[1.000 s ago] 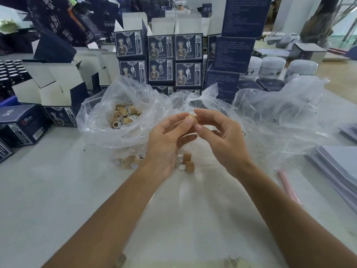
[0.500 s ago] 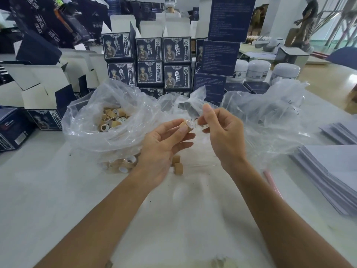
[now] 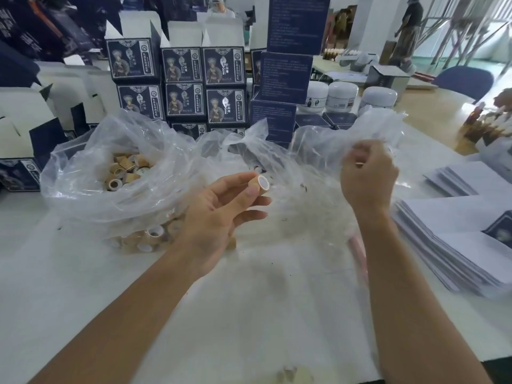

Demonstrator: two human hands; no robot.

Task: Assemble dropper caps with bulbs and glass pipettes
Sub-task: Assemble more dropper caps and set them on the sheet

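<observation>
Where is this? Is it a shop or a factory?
Probably a packing workshop for cosmetics. Stacks of dark blue printed cartons, white plastic jars, and a clear plastic bag of tan bamboo-look caps crowd the white table.

There is one view only, from the camera on my head; it looks forward and down along my forearms at the white table [image 3: 83, 300]; my left hand [image 3: 219, 214] and right hand [image 3: 365, 176] sit close, mid-frame; the wide lens also takes in the stacked boxes [image 3: 182, 87] beyond and the room behind.
</observation>
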